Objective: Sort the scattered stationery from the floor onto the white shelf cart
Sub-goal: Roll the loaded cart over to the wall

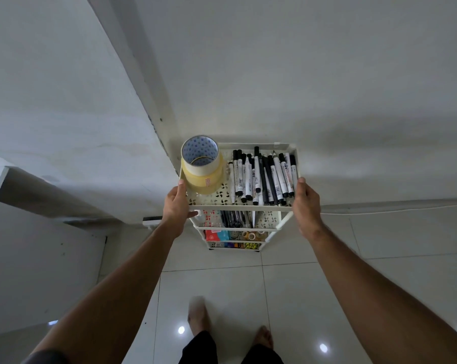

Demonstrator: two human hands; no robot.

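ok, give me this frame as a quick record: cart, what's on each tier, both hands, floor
cart: white shelf cart, several tiers, against the wall
top tier left: stack of tape rolls, upright
top tier right: black-and-white markers, lying in a row
second tier: dark pens
lower tiers: small tape rolls and colourful items, too small to identify
left hand: grips the top tier's left edge
right hand: holds the top tier's right edge
floor: glossy white tiles, bare feet visible, no stationery in view

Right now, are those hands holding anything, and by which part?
Yes: the white shelf cart. The left hand grips its top tray's left front corner; the right hand holds the tray's right edge.
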